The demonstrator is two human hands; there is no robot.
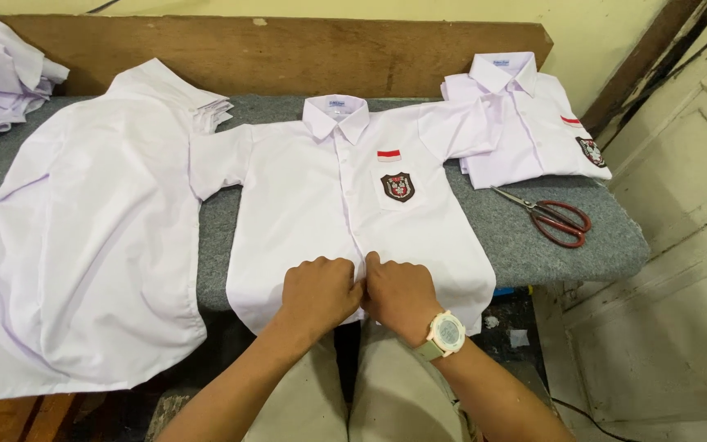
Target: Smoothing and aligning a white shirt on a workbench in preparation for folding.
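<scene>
A white short-sleeved shirt [321, 205] lies flat, front up, on the grey padded table [525, 237], with a dark shield badge [398, 187] and a small red-and-white patch on its chest pocket. My left hand [318, 290] and my right hand [398, 293] meet at the lower end of the button placket near the hem, fingers curled and pinching the fabric. A pale wristwatch [447, 334] sits on my right wrist.
Red-handled scissors [554, 217] lie on the table to the right. A folded stack of white shirts [525, 119] sits at the back right. Loose white shirts [92, 237] drape over the left side. A wooden board [272, 53] backs the table.
</scene>
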